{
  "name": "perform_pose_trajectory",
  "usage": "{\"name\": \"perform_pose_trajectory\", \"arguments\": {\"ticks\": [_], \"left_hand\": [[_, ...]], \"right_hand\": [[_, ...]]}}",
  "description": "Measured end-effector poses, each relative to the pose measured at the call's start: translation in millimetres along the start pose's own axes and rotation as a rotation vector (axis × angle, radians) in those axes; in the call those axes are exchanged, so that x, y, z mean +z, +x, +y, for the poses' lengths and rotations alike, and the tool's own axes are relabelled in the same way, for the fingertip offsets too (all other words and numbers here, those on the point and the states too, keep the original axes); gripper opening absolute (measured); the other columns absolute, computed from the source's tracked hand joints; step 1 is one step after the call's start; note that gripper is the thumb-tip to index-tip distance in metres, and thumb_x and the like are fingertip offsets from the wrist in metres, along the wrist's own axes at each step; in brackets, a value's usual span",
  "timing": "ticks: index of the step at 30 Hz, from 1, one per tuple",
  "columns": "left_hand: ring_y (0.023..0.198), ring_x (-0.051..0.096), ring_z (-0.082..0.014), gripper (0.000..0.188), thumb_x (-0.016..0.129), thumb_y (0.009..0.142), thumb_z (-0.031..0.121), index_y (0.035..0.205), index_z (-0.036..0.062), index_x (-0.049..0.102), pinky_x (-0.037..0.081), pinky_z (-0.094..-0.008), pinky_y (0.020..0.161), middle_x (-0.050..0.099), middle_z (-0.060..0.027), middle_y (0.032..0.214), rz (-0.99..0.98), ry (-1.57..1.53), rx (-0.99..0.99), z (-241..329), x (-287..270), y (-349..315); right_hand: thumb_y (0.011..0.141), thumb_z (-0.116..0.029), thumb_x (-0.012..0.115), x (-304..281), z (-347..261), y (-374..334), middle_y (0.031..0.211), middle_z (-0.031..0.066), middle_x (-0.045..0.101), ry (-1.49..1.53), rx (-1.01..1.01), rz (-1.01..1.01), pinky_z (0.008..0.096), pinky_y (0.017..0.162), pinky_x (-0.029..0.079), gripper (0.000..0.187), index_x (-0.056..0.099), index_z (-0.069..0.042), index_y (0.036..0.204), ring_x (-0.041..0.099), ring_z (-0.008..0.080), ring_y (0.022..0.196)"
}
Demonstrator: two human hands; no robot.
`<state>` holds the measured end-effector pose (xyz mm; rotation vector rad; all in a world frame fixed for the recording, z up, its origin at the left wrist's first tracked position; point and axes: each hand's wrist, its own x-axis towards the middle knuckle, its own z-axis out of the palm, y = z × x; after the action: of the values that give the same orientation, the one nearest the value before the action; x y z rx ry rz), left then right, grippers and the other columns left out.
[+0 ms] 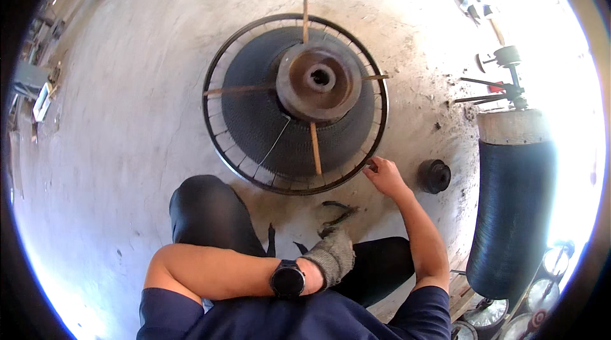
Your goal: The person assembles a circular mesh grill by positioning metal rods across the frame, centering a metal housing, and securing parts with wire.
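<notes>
A large black wheel-like hoop [215,133] with thin spokes stands in front of me around a dark mesh-like cone [248,117]. A round rusty metal hub [289,89] with a central hole tops the cone, and wooden sticks [316,149] reach outward from it. My bare right hand [384,176] has its fingers curled at the hoop's near right edge. My left hand [334,256], in a grey knit glove, rests by my right knee; its fingers are partly hidden. Just beyond the glove lies a dark curved piece [342,218], and I cannot tell whether the glove holds it.
A small black spool-like cylinder [435,176] sits on the floor right of my hand. Farther right stands a big dark wound roll [512,213] with a pale end and metal bars [487,90]. Round containers [489,313] are at lower right; clutter [41,89] lines the left.
</notes>
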<state>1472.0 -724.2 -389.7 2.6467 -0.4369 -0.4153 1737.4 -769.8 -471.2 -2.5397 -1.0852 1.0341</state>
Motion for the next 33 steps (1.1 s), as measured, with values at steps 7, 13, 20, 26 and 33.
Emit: {"name": "perform_pose_trajectory", "arguments": {"ticks": [7, 13, 20, 26, 33], "left_hand": [[0.079, 0.066, -0.0267, 0.019, 0.057, 0.083, 0.017, 0.094, 0.0105, 0.072, 0.049, -0.0444, 0.060, 0.067, -0.0067, 0.080, -0.028, 0.065, 0.028, -2, -24, -27], [0.081, 0.066, -0.0311, 0.019, 0.056, 0.085, 0.018, 0.096, 0.0075, 0.068, 0.050, -0.0439, 0.065, 0.066, -0.0119, 0.087, -0.081, -0.202, -0.103, -11, 6, -28], [0.093, 0.063, -0.0309, 0.022, 0.048, 0.090, 0.020, 0.102, 0.0100, 0.063, 0.048, -0.0478, 0.076, 0.063, -0.0117, 0.101, -0.199, 0.142, 0.058, -7, -8, -24], [0.084, 0.065, -0.0291, 0.018, 0.051, 0.088, 0.019, 0.095, 0.0095, 0.064, 0.050, -0.0459, 0.069, 0.064, -0.0103, 0.092, -0.248, -0.055, -0.090, -5, -20, -21], [0.082, 0.064, -0.0298, 0.022, 0.055, 0.084, 0.018, 0.102, 0.0073, 0.061, 0.049, -0.0448, 0.072, 0.061, -0.0107, 0.094, 0.000, 0.073, -0.102, -10, -46, -31]], "right_hand": [[0.085, -0.023, 0.067, 37, 12, 18, 0.096, 0.0221, 0.070, -0.211, -0.096, -0.142, 0.0470, 0.081, 0.052, 0.032, 0.065, 0.001, 0.106, 0.066, 0.0399, 0.093], [0.085, -0.026, 0.066, 45, 87, 16, 0.104, 0.0201, 0.069, -0.029, 0.109, -0.091, 0.0470, 0.085, 0.052, 0.032, 0.067, -0.004, 0.109, 0.065, 0.0399, 0.100], [0.085, -0.036, 0.065, 40, 107, 31, 0.104, 0.0199, 0.069, -0.219, 0.174, -0.094, 0.0475, 0.085, 0.053, 0.038, 0.070, -0.004, 0.103, 0.064, 0.0393, 0.101], [0.087, -0.029, 0.066, 87, 98, 54, 0.094, 0.0225, 0.070, -0.114, 0.183, -0.051, 0.0462, 0.076, 0.054, 0.033, 0.070, 0.003, 0.094, 0.068, 0.0376, 0.088], [0.093, -0.030, 0.067, 69, 83, 56, 0.071, 0.0168, 0.068, 0.271, 0.409, -0.072, 0.0395, 0.053, 0.051, 0.039, 0.066, 0.008, 0.083, 0.065, 0.0251, 0.058]]}}
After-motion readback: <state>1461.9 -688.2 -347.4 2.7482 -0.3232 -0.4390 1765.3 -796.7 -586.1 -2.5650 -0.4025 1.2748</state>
